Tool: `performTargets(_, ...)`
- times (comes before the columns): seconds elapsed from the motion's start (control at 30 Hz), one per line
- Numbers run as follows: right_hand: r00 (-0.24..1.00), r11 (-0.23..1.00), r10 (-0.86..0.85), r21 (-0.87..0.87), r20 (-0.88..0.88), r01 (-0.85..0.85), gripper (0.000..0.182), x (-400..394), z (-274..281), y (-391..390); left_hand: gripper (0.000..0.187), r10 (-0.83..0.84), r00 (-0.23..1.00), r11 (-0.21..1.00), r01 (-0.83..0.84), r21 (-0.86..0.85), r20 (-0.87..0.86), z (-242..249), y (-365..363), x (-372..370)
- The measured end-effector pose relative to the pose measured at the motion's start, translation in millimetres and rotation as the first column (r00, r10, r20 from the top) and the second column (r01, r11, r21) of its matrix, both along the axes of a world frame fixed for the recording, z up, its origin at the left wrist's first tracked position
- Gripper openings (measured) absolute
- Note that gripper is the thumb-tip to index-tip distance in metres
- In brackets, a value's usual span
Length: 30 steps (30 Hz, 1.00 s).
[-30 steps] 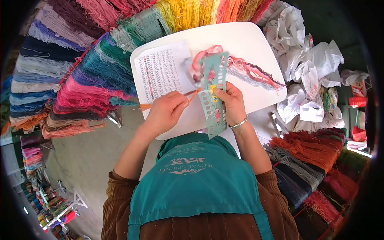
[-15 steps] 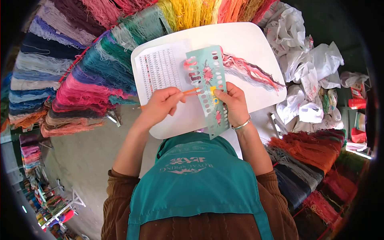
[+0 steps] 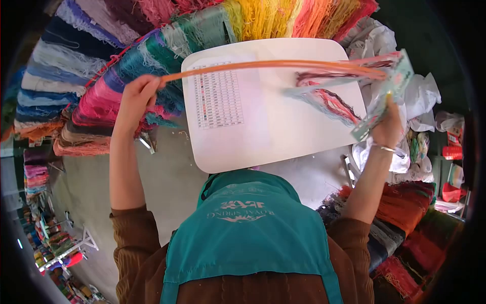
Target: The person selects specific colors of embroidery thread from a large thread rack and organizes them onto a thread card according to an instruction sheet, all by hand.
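Note:
My left hand [image 3: 136, 93] is out to the left over the yarn skeins, closed on one end of a long orange thread bundle [image 3: 263, 65]. The thread is stretched taut across the white table [image 3: 263, 147] to the teal punched thread card [image 3: 385, 96], which my right hand [image 3: 387, 126] grips far out to the right, beyond the table's edge. Pink, red and grey threads [image 3: 329, 99] hang from the card and trail onto the table. A printed colour chart sheet [image 3: 218, 96] lies flat on the table.
Hanging skeins of yarn in many colours [image 3: 101, 76] fan around the left and top of the table. White plastic bags [image 3: 410, 86] pile up at the right. More skeins, orange and dark [image 3: 405, 202], lie at the lower right. Grey floor [image 3: 167, 187] is below left.
Both hands have swung wide apart from the table's middle. The left hand pulled the orange thread out to full length leftward; the right hand carried the card to the right, past the table edge.

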State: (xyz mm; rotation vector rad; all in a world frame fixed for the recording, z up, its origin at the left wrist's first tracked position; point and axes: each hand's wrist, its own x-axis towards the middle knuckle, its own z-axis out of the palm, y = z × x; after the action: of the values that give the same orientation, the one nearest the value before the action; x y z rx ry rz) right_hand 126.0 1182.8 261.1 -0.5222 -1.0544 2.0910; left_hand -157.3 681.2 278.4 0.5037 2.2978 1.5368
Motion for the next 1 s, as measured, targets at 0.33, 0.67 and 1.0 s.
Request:
performTargets(0.33,0.600,0.690,0.705,0.169,-0.379,-0.704,0.027,-66,101,-3,0.028,-0.257,0.630,0.857,0.500,0.128,-0.733,60,176,-6)
performTargets(0.67,0.909,0.956,0.245,0.074,0.337,-0.285,0.018,-74,-51,-112,0.029,-0.291,0.857,0.942,0.180,-0.282,-0.425,-54,99,2)
performTargets(1.0,0.858,0.841,-0.026,0.475,0.513,-0.259,0.018,-56,-130,-148,0.031,-0.100,0.812,0.961,-0.072,-0.269,-0.575,-122,35,108)
